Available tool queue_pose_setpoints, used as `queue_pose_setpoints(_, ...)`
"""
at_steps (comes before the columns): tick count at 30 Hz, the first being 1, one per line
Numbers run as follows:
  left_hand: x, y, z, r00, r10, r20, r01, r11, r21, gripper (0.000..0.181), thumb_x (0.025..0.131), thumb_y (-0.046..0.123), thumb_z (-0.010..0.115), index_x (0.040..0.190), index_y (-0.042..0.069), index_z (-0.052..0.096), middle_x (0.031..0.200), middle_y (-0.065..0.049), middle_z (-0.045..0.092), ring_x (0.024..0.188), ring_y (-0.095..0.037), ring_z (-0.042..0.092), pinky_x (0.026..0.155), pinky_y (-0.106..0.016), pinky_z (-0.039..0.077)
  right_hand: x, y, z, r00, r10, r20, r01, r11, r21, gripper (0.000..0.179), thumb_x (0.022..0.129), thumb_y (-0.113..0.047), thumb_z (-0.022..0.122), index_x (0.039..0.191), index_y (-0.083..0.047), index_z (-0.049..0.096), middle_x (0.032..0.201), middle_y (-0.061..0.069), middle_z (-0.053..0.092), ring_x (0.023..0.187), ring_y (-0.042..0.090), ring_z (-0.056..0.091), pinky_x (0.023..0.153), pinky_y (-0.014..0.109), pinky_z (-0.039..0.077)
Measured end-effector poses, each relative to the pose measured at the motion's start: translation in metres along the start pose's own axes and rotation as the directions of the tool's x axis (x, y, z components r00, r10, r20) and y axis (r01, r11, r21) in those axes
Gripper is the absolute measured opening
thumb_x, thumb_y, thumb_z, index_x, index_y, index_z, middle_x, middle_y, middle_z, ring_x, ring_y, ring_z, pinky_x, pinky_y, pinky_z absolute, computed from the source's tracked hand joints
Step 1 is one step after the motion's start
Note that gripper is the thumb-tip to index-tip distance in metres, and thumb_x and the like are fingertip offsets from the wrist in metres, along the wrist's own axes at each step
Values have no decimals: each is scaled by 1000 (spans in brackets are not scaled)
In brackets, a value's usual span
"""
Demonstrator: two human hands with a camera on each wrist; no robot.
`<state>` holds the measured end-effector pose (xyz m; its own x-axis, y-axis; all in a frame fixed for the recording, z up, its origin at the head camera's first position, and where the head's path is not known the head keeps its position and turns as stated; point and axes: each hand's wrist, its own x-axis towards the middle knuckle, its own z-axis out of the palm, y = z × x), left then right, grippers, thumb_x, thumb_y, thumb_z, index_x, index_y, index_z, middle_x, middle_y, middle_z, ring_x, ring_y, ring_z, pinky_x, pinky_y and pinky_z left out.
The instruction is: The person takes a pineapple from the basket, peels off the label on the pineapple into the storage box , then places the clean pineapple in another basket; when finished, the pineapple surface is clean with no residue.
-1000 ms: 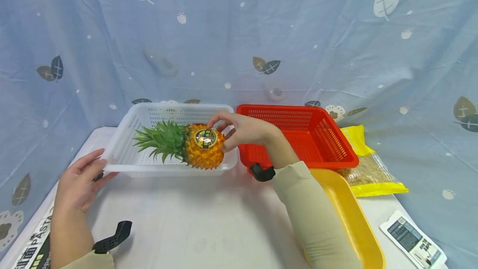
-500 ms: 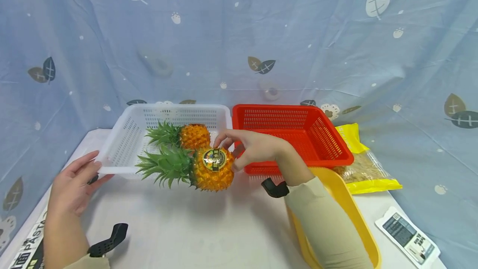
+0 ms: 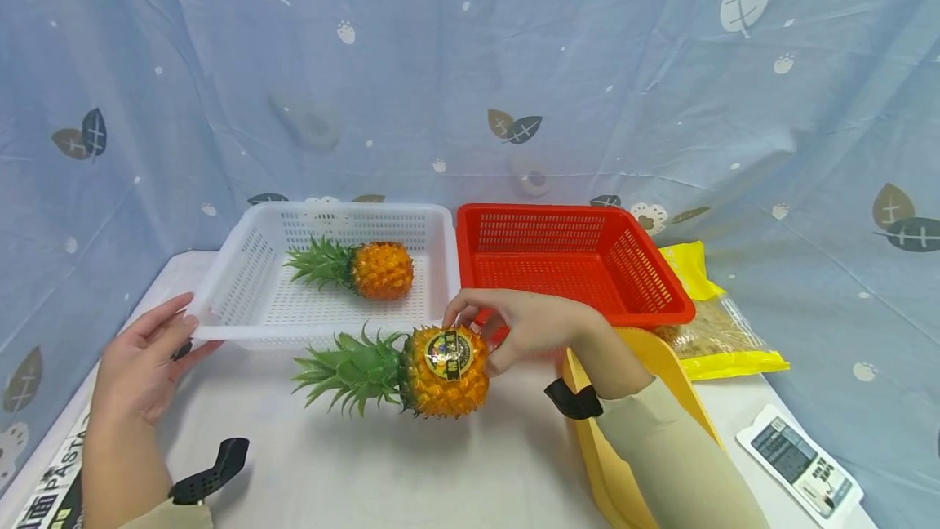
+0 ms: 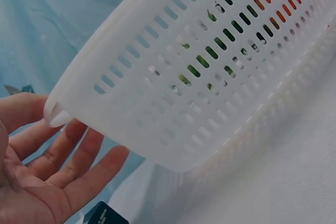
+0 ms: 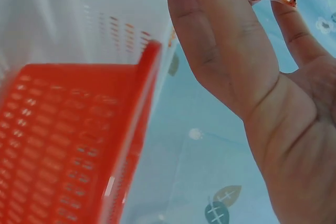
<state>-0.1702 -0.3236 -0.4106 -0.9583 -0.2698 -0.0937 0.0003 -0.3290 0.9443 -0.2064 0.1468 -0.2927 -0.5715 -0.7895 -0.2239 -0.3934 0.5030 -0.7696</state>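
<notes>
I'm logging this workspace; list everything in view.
table: one, white, foreground
curtain: one, blue, behind table
white basket: one, white, back left
rear pineapple: one, orange/green, in white basket
labelled pineapple: one, orange/green, in front of white basket
red basket: one, red, right of white basket
yellow container: one, yellow, in front of red basket
bag: one, yellow/clear, beside red basket
packet: one, white/grey, front right
pasta pack: one, white/black, left edge
sleeves: two, beige, lower left/right
wrist mounts: two, black, beside sleeves
left grip: one, bare, touching white basket
right grip: one, bare, holding labelled pineapple
</notes>
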Motion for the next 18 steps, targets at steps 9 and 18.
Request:
queue_pose_setpoints(9, 2, -1, 1, 1000, -12, -24, 11, 1000, -11, 64, 89, 13, 82, 148, 19, 59, 114, 12, 67, 94, -1, 68, 70, -33, 64, -9, 21, 11, 998, -1, 55, -3, 997, 72, 55, 79, -1, 70, 129, -18, 56, 127, 5, 59, 113, 28, 60, 95, 41, 59)
queue_pose_setpoints(18, 3, 3, 2, 1000, -15, -7, 15, 997, 79, 68, 93, 15, 78, 155, 17, 49, 116, 11, 59, 95, 1, 64, 72, -29, 64, -14, 36, 18, 997, 35, 64, -39, 997, 68, 53, 79, 0, 70, 128, -14, 56, 123, 4, 63, 108, 25, 64, 96, 35, 58)
